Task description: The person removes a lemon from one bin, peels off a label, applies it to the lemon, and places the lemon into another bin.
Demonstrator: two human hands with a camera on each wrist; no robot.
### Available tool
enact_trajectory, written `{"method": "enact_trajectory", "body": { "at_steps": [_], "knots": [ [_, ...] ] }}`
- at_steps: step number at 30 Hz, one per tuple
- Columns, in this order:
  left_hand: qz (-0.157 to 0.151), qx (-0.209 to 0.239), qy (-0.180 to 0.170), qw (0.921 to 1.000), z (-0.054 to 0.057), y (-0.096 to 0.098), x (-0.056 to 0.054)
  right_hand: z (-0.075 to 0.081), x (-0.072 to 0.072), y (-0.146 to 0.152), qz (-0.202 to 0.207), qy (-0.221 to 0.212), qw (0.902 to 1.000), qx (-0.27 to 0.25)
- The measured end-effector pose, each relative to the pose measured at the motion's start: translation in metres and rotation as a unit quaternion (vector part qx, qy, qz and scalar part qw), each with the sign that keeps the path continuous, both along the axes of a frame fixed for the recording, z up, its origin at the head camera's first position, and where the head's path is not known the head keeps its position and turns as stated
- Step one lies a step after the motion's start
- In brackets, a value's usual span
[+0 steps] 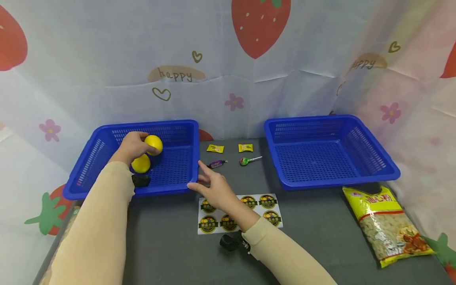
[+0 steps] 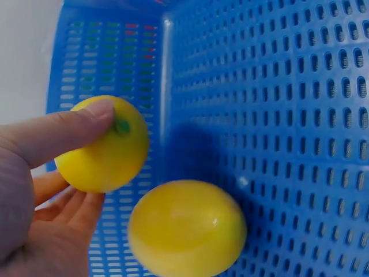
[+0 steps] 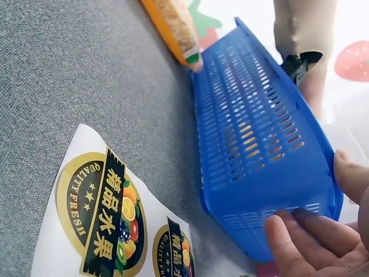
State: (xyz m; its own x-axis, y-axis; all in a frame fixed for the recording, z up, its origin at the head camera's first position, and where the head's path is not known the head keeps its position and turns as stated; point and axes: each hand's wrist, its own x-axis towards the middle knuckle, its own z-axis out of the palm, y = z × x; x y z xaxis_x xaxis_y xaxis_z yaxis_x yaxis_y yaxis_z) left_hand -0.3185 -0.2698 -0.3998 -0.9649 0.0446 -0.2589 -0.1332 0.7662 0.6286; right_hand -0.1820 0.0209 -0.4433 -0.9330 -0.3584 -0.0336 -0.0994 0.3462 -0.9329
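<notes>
My left hand (image 1: 134, 147) pinches a round yellow lemon (image 1: 154, 145) inside the left blue basket (image 1: 196, 158). In the left wrist view the thumb lies across the lemon beside its green stem spot, with the fingers underneath. A second lemon (image 2: 187, 229) lies just below it on the basket. At the basket's front right corner, my right hand (image 1: 215, 190) holds the basket with thumb and fingers. In the right wrist view its thumb is at the rim and its other fingers are against the outer wall.
A second blue basket (image 1: 279, 168) stands on the right, with a pasta bag (image 1: 388, 225) in front of it. Two yellow-wrapped candies (image 1: 215, 149), a purple candy (image 1: 216, 164) and a lollipop (image 1: 244, 161) lie between the baskets. A sticker sheet (image 1: 240, 229) lies under the right forearm.
</notes>
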Motion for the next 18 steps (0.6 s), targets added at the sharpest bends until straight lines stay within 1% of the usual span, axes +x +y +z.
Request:
{"method": "enact_trajectory", "body": {
  "at_steps": [6, 12, 18],
  "knots": [
    [-0.003, 0.063, 0.013, 0.998, 0.01, -0.006, 0.005, -0.001, -0.001, 0.001, 0.002, -0.003, 1.0, 0.002],
    [-0.011, 0.13, 0.013, 0.9914, 0.015, -0.012, 0.007, -0.002, 0.0, 0.001, 0.008, -0.005, 0.9999, -0.008],
    [-0.026, 0.158, 0.015, 0.9869, 0.019, -0.012, 0.011, -0.003, 0.0, 0.001, 0.01, -0.002, 0.9998, -0.014]
  ]
}}
